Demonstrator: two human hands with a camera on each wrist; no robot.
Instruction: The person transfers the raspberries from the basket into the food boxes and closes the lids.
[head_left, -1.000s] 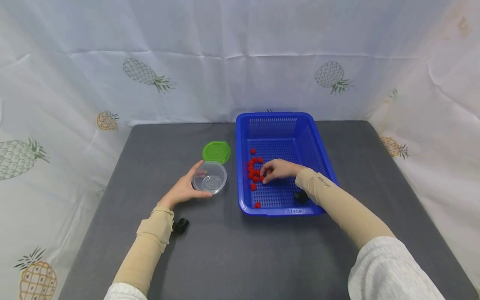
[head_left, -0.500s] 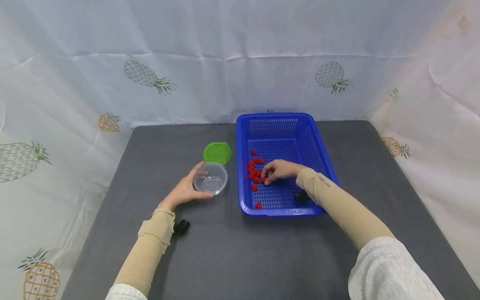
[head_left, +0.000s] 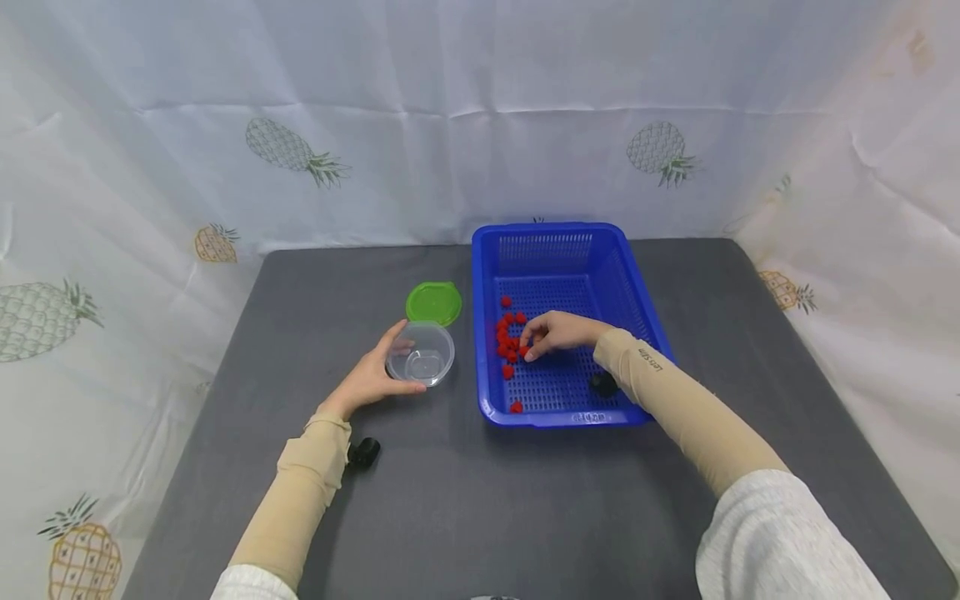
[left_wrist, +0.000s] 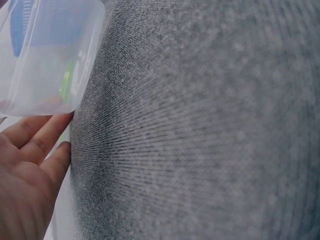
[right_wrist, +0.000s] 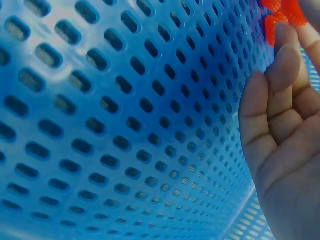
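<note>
My left hand point(head_left: 367, 383) holds a clear round plastic tub point(head_left: 441, 365) by its left side, the thumb on the near side and the fingers along the far side. In the left wrist view, that hand's fingers reach up to the wall of the tub point(left_wrist: 45, 85). Over the floor of the blue basket point(head_left: 484, 350), my right hand point(head_left: 561, 331) pinches a red raspberry point(head_left: 524, 352) between thumb and fingertips. More raspberries point(head_left: 502, 337) lie along the basket's left side. The right wrist view has the held raspberry point(right_wrist: 294, 11) partly cut off at the top edge.
A green lid point(head_left: 435, 302) lies on the grey table point(head_left: 465, 500) just behind the tub. Small black devices sit at each wrist, one by the left wrist point(head_left: 365, 452) and one by the right point(head_left: 603, 383). A pineapple-print curtain point(head_left: 450, 167) hangs behind and at the sides.
My right hand has shifted slightly, rising a little with the pinched raspberry. The left hand and the tub stay in place.
</note>
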